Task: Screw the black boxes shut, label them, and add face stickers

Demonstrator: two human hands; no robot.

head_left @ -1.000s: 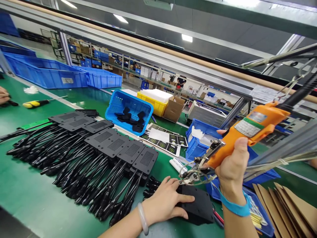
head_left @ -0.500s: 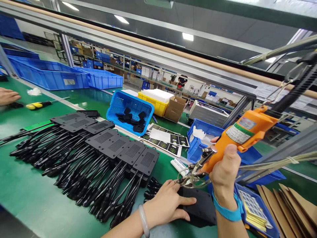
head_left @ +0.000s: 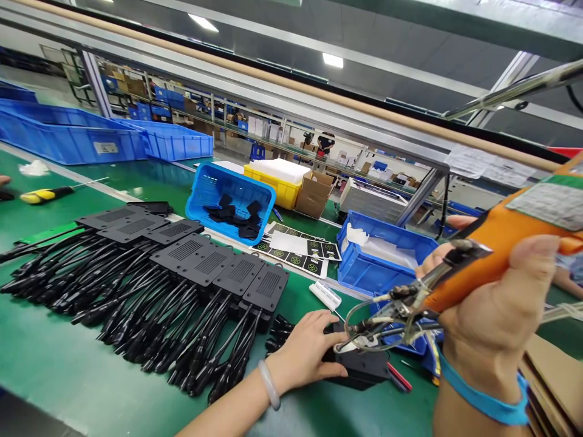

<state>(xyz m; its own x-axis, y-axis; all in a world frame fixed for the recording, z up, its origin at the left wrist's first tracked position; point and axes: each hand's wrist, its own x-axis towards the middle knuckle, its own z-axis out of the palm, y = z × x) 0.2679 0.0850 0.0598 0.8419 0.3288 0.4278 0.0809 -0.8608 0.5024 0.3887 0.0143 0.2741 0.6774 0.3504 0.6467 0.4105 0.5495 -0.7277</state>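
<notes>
My left hand [head_left: 310,349], with a pale bangle at the wrist, grips a black box [head_left: 362,367] lying on the green bench. Its thumb and index finger rest on the box. My right hand [head_left: 496,315], wearing a blue wristband, is wrapped round an orange power screwdriver [head_left: 492,243]. The tool slants down to the left, and its tip reaches the box beside my left fingers; wires and metal parts hide the exact contact. Black cables [head_left: 280,334] lie left of my left hand. Rows of black boxes [head_left: 268,288] with cables stand further left.
Behind are a blue basket [head_left: 195,200] of black pieces, label sheets [head_left: 296,258], a white item [head_left: 325,295] and a blue bin [head_left: 359,273]. A yellow screwdriver [head_left: 45,194] lies left. Cardboard [head_left: 558,376] stands right. Part of another person's hand shows at the left edge.
The orange tool and my right hand have come closer to the camera and moved right, with the tool tilted flatter. My left hand stays on the box. The view has shifted slightly.
</notes>
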